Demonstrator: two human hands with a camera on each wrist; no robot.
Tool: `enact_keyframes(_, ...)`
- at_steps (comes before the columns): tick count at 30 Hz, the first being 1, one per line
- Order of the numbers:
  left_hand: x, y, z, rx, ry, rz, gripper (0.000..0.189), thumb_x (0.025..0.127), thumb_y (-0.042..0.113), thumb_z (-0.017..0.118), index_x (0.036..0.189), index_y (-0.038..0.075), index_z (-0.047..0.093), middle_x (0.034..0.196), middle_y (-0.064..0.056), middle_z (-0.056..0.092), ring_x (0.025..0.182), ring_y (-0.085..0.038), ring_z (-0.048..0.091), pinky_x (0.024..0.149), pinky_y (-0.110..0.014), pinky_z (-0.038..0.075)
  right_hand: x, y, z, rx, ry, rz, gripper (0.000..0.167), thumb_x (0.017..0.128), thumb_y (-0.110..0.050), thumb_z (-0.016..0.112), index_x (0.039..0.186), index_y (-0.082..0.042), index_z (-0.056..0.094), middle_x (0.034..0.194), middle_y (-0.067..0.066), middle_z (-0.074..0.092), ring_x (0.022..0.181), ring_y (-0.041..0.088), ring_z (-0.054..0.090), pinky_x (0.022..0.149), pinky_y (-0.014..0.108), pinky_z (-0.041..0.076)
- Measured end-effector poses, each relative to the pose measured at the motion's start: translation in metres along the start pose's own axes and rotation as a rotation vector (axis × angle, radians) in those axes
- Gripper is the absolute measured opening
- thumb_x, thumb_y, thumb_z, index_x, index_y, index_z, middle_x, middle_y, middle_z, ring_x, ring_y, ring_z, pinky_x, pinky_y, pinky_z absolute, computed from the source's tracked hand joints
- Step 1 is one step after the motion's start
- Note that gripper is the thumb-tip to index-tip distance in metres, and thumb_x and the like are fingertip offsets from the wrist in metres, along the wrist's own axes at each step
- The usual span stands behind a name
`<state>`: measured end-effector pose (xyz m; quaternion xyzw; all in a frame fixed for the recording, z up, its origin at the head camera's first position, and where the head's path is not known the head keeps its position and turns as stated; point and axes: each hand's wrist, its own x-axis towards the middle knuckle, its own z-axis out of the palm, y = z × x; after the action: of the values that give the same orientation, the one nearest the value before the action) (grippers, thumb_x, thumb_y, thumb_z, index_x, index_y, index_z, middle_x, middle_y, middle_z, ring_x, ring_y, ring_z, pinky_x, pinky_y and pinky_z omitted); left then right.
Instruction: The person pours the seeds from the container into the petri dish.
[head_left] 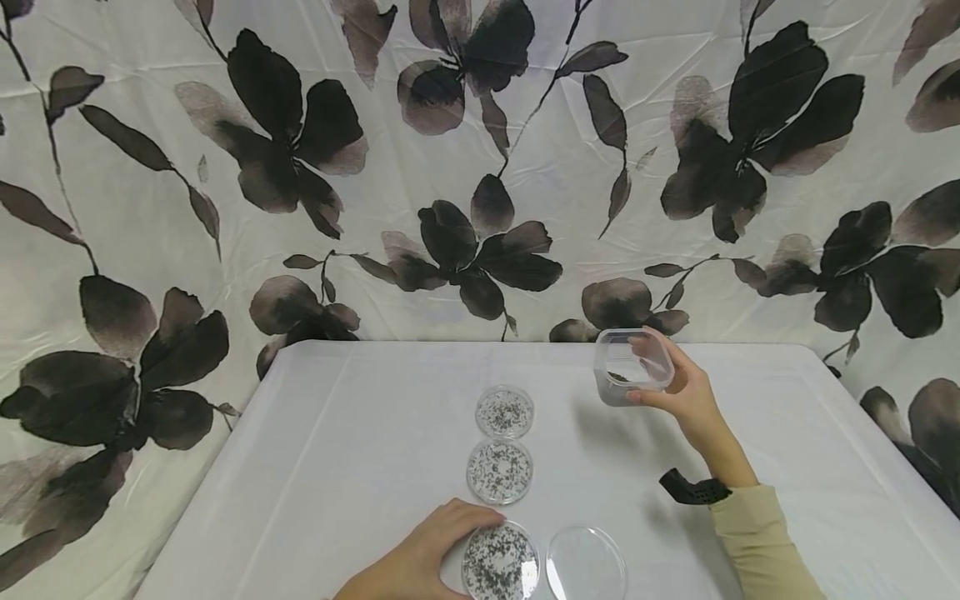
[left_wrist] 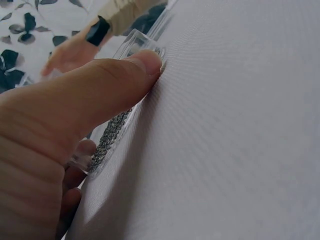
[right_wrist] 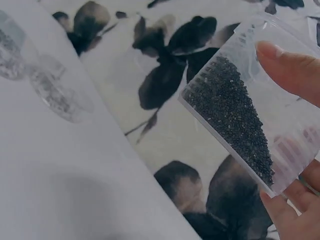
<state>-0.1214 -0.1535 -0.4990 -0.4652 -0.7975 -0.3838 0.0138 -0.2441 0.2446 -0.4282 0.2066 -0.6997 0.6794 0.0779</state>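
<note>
My left hand [head_left: 420, 557] grips the side of a round clear petri dish [head_left: 500, 565] at the table's near edge, thumb and fingers around its rim. Dark small seeds are scattered thickly across the dish. In the left wrist view the thumb [left_wrist: 117, 82] presses the rim, and the seeds [left_wrist: 111, 135] show through the wall. Off to the right, above the table, my right hand [head_left: 686, 396] holds a clear plastic tub [head_left: 613, 390] between thumb and fingers. Black seeds [right_wrist: 227, 115] are heaped along one side of the tilted tub in the right wrist view.
Two more seeded petri dishes, a middle one [head_left: 499, 472] and a far one [head_left: 505, 413], stand in line beyond the held dish. Right of it lies a clear round lid [head_left: 587, 568]. Behind the white table [head_left: 337, 442] hangs a floral cloth [head_left: 585, 183].
</note>
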Motion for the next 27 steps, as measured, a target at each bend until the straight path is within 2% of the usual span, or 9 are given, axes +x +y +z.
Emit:
enact_keyframes(6, -0.001, 0.000, 0.002, -0.019, -0.013, -0.037, 0.089, 0.073, 0.047, 0.085, 0.146, 0.015, 0.046, 0.141, 0.006, 0.051, 0.123, -0.010, 0.047, 0.100, -0.035, 0.044, -0.002, 0.024, -0.009, 0.016, 0.030, 0.017, 0.089, 0.075, 0.019, 0.073, 0.152, -0.005, 0.036, 0.144, 0.009, 0.053, 0.133, 0.014, 0.044, 0.099, 0.018, 0.042)
enact_keyframes(11, -0.002, -0.002, 0.004, 0.007, -0.004, -0.007, 0.089, 0.073, 0.047, 0.085, 0.146, 0.014, 0.046, 0.141, 0.005, 0.051, 0.122, -0.010, 0.047, 0.099, -0.035, 0.045, -0.007, 0.042, -0.015, 0.015, 0.032, 0.033, 0.089, 0.076, 0.019, 0.073, 0.152, -0.001, 0.033, 0.147, 0.015, 0.049, 0.133, 0.013, 0.043, 0.101, 0.017, 0.040)
enact_keyframes(15, -0.003, -0.003, 0.004, 0.010, -0.002, -0.006, 0.090, 0.073, 0.048, 0.085, 0.146, 0.014, 0.046, 0.141, 0.005, 0.051, 0.122, -0.010, 0.047, 0.099, -0.035, 0.045, -0.010, 0.053, -0.021, 0.027, 0.036, 0.063, 0.087, 0.078, 0.017, 0.072, 0.153, -0.006, 0.034, 0.151, 0.022, 0.041, 0.136, 0.014, 0.041, 0.103, 0.018, 0.040)
enact_keyframes(18, -0.003, -0.003, 0.004, 0.014, 0.000, 0.009, 0.089, 0.073, 0.047, 0.085, 0.146, 0.014, 0.046, 0.141, 0.005, 0.051, 0.122, -0.010, 0.047, 0.099, -0.034, 0.044, -0.013, 0.062, -0.026, 0.042, 0.039, 0.118, 0.086, 0.081, 0.013, 0.072, 0.154, -0.010, 0.034, 0.153, 0.019, 0.040, 0.137, 0.014, 0.038, 0.104, 0.017, 0.038)
enact_keyframes(21, -0.002, -0.003, 0.004, 0.014, 0.004, 0.029, 0.088, 0.074, 0.045, 0.085, 0.145, 0.013, 0.046, 0.141, 0.003, 0.052, 0.122, -0.011, 0.048, 0.099, -0.034, 0.044, -0.016, 0.071, -0.028, 0.049, 0.042, 0.161, 0.087, 0.081, 0.012, 0.073, 0.155, -0.009, 0.032, 0.153, 0.017, 0.040, 0.139, 0.012, 0.034, 0.105, 0.016, 0.036)
enact_keyframes(27, -0.003, -0.001, 0.002, -0.017, -0.008, -0.026, 0.090, 0.073, 0.046, 0.085, 0.147, 0.016, 0.045, 0.141, 0.006, 0.050, 0.123, -0.011, 0.047, 0.100, -0.036, 0.044, -0.016, 0.077, -0.028, 0.040, 0.044, 0.193, 0.091, 0.081, 0.008, 0.074, 0.157, -0.010, 0.027, 0.156, 0.019, 0.035, 0.143, 0.012, 0.029, 0.106, 0.013, 0.032)
